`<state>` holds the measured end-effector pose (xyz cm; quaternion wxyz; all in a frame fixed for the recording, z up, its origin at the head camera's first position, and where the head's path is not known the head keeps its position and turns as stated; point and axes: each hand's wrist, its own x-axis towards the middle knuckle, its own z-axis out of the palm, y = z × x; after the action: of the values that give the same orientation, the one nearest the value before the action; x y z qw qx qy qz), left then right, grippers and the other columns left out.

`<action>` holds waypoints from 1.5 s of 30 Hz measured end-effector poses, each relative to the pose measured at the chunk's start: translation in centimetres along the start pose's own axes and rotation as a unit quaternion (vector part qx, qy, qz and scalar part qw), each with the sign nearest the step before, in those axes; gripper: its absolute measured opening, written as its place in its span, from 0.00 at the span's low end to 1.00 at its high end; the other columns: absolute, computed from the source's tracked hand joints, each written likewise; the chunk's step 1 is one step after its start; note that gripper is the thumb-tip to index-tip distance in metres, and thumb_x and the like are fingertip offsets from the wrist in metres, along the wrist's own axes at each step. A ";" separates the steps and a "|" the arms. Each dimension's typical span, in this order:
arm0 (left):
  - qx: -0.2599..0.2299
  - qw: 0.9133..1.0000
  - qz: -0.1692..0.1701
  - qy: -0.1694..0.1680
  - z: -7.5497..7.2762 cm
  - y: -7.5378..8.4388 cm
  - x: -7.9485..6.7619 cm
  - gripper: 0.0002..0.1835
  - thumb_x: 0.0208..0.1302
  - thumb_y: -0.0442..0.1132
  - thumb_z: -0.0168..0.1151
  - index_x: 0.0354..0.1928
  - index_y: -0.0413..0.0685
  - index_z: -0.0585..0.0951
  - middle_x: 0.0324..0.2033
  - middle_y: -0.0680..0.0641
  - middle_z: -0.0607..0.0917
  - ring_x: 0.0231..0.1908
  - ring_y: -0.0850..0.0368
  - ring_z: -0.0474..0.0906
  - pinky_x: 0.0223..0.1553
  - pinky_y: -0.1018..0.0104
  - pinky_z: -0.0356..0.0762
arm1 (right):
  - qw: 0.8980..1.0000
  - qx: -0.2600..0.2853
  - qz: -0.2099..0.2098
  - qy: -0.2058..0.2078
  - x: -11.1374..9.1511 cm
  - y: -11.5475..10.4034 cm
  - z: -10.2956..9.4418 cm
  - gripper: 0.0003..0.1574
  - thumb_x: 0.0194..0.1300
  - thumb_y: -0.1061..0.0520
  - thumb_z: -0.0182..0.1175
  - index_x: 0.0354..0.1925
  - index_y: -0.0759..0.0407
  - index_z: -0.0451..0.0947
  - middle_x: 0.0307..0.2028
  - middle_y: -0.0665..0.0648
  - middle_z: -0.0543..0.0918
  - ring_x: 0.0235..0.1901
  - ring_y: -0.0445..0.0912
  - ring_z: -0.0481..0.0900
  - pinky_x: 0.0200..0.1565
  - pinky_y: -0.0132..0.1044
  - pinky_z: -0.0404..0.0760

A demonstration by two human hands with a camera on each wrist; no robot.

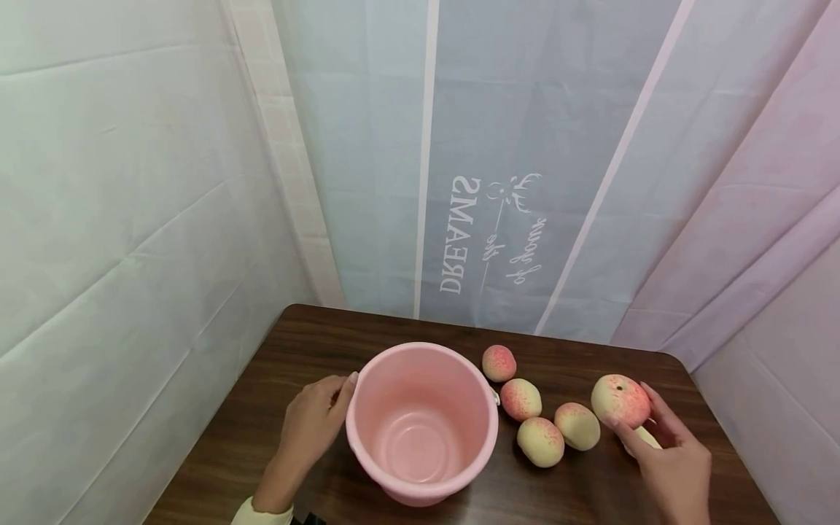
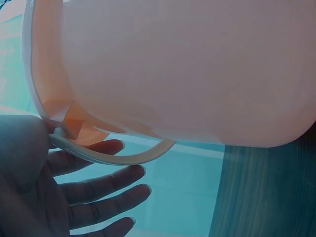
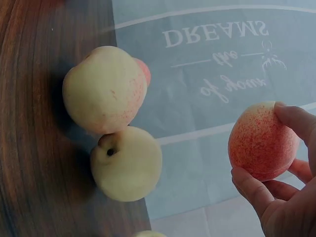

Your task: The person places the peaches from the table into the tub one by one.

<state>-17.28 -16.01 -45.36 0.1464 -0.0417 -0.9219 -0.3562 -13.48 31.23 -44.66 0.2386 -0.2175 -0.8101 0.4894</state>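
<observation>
A pink plastic bucket point(image 1: 423, 426) stands empty on the dark wooden table point(image 1: 308, 343). My left hand point(image 1: 326, 410) rests against the bucket's left side, thumb tip at the rim. In the left wrist view its fingers point(image 2: 103, 190) lie straight beside the bucket point(image 2: 187, 69) and its hanging handle point(image 2: 116, 157). My right hand point(image 1: 642, 426) holds a red-speckled peach point(image 1: 620, 399) just above the table at the right; its fingers point(image 3: 296, 121) curl round the peach point(image 3: 260, 141). Several more peaches lie between bucket and hand, such as two point(image 1: 521, 399) point(image 1: 540, 441).
Two pale peaches point(image 3: 106, 89) point(image 3: 127, 163) lie close to the held one. A pale object point(image 1: 648, 437) shows partly under my right hand. Fabric sheets close in the table at the back, left and right; the table's rounded far corner point(image 1: 676, 361) is near my right hand.
</observation>
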 end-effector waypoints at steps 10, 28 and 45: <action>-0.010 1.000 0.001 0.001 0.3 -0.3 0.0 0.22 0.78 0.59 0.48 0.32 0.62 0.87 0.21 0.63 0.77 0.24 0.65 0.72 0.27 0.64 0.69 | 0.999 0.038 -0.007 -0.034 -0.8 -1.7 1.0 0.45 0.53 0.57 0.80 0.68 0.42 0.77 0.58 0.41 0.83 0.47 0.27 0.79 0.42 0.16 0.75; 0.006 1.000 0.013 0.008 0.7 0.4 -0.5 0.21 0.78 0.57 0.50 0.27 0.65 0.84 0.22 0.64 0.77 0.24 0.66 0.71 0.25 0.65 0.68 | 0.984 0.082 -0.116 -0.109 -2.7 -5.7 3.3 0.47 0.52 0.64 0.79 0.68 0.45 0.76 0.59 0.46 0.83 0.51 0.34 0.82 0.45 0.24 0.80; 0.004 1.000 0.017 0.020 1.1 0.8 -0.7 0.21 0.78 0.54 0.52 0.25 0.62 0.83 0.21 0.64 0.75 0.22 0.66 0.70 0.23 0.67 0.67 | 0.960 0.155 -0.119 -0.199 -4.9 -8.1 5.0 0.47 0.53 0.65 0.77 0.70 0.49 0.74 0.60 0.52 0.82 0.50 0.41 0.82 0.43 0.32 0.84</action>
<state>-16.69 -14.65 -45.81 0.1708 -0.0493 -0.9195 -0.3506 -13.51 21.48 -40.32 0.1594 0.0218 -0.7756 0.6104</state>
